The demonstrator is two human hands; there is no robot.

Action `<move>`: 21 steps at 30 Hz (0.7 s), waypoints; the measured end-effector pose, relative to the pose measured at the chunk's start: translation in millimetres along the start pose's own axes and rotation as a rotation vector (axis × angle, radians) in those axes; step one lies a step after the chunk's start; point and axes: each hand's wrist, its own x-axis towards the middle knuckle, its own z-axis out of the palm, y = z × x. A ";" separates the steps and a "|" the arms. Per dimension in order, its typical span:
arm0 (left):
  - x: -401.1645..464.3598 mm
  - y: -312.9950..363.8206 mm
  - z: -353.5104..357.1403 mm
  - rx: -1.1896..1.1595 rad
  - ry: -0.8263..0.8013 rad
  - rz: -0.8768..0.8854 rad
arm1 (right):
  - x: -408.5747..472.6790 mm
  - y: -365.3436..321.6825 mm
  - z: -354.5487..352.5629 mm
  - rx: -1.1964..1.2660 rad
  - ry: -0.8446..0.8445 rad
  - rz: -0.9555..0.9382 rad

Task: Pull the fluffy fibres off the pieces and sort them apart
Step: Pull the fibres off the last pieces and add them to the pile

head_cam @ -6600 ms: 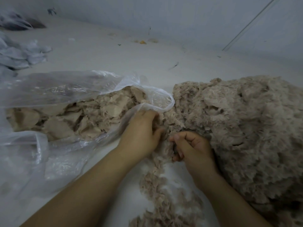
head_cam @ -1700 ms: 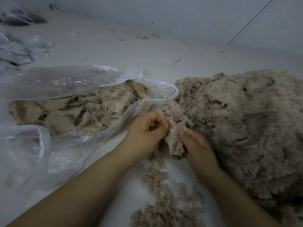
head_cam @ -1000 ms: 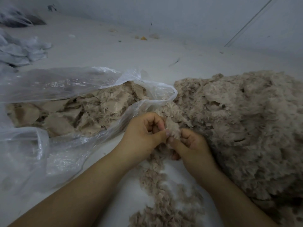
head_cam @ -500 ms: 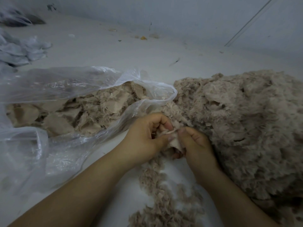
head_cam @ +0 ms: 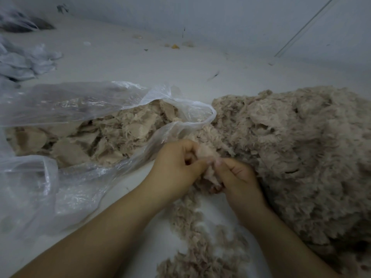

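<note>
Beige fuzzy scrap (head_cam: 208, 167) sits pinched between left hand (head_cam: 176, 169) and right hand (head_cam: 239, 181); crinkled clear bag (head_cam: 60, 177) at nine o'clock, shaggy heap (head_cam: 301, 147) at three.

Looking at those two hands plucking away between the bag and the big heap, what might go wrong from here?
The small piece pinched between the left hand and right hand sits right against the big fluffy pile, so it might get lost in it. Plucked fluff trails loose on the surface below the hands and could scatter. The clear plastic bag of stripped pieces lies open beside the pile, so fluff could drift back in.
</note>
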 end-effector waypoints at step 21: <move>2.7 -3.9 -6.9 -0.360 0.107 -0.155 | 3.5 0.3 0.6 -0.021 0.085 0.019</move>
